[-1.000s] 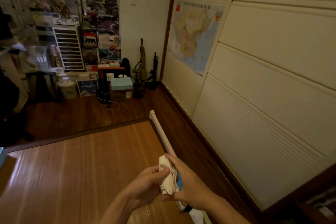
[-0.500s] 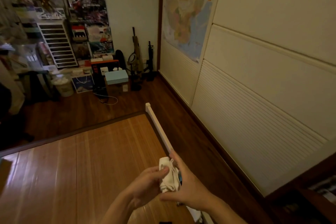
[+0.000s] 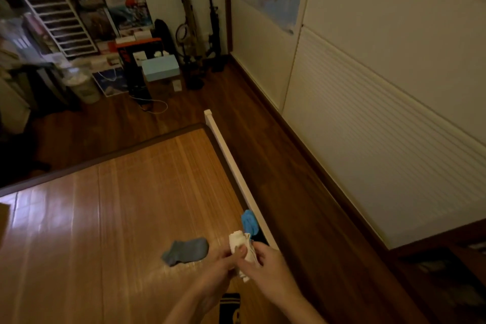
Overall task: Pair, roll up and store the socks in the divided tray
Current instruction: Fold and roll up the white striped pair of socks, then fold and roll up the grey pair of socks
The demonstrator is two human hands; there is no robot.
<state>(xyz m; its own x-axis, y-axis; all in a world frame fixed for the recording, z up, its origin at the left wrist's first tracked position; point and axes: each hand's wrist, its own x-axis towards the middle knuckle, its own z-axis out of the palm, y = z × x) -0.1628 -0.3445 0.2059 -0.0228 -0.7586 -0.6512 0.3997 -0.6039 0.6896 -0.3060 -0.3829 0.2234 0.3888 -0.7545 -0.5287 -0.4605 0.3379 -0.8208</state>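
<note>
Head view shows both hands low in the frame, right of centre, working one white sock bundle (image 3: 240, 251) between them. The left hand (image 3: 221, 269) has its grip closed on the bundle, thumb pressed against the rolled top, and the right hand (image 3: 265, 263) is closed around its lower, looser end — so this pair looks matched and mostly rolled, though the tail hanging below the fingers suggests the roll is not finished.

On the bamboo mat (image 3: 118, 205), left of the hands, a grey sock (image 3: 185, 251) lies flat and unrolled; whether it is one sock or two stacked I cannot tell. Just above the hands, against the white rail (image 3: 231, 163), sits a blue sock (image 3: 249, 222), bunched up. A dark patterned item (image 3: 230, 306) shows at the bottom edge, too cropped to identify.

No divided tray is in sight, so nothing can be counted as stored — at least the grey and blue socks are left, plus putting this white roll away.
</note>
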